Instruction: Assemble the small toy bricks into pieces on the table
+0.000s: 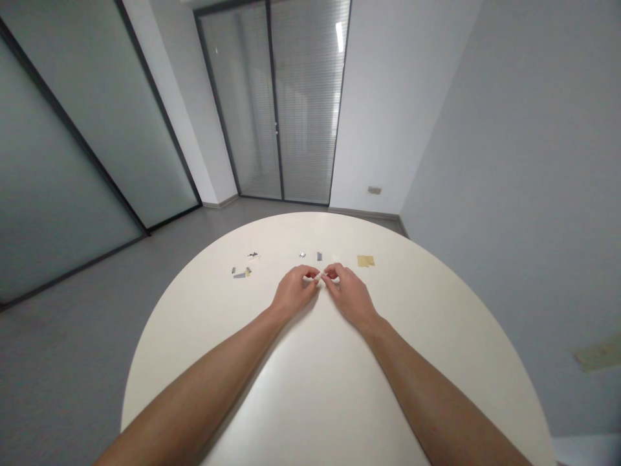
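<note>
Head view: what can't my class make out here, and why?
Head view, all:
Pale item: tiny, partly covered by left hand and right hand.
Grey pieces at left: too small to identify.
Tan sheets: markings, if any, too small.
Round table: near rim cut off by bottom edge.

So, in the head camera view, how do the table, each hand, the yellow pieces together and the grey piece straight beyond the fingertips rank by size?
1. Table
2. Left hand and right hand: too alike to rank
3. Yellow pieces together
4. Grey piece
</note>
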Demonstrator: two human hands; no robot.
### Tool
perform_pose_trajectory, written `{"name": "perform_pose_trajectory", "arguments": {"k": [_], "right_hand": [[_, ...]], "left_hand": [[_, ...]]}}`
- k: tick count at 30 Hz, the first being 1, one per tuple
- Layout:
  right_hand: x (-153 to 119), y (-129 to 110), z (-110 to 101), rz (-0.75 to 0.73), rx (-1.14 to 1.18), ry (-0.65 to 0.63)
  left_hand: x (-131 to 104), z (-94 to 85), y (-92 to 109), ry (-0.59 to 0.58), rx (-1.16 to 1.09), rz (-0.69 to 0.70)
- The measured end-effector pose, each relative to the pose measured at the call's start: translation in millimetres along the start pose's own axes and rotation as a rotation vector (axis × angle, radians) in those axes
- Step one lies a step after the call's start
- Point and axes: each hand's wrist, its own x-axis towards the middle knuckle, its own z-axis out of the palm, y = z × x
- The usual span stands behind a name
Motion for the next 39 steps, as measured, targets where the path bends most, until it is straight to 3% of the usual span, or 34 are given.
{"name": "perform_pose_trajectory", "arguments": {"k": [21,39], "right_hand": [[-0.3,2.7,1.0,0.020,-0.016,0.012],[0.0,6.5,0.7,-0.148,0.044,0.062]], "left_hand": [[0.6,-2.1,3.1,-0.006,-0.004,-0.006],[1.6,2.2,-1.6,0.017,-0.023,-0.025]]}}
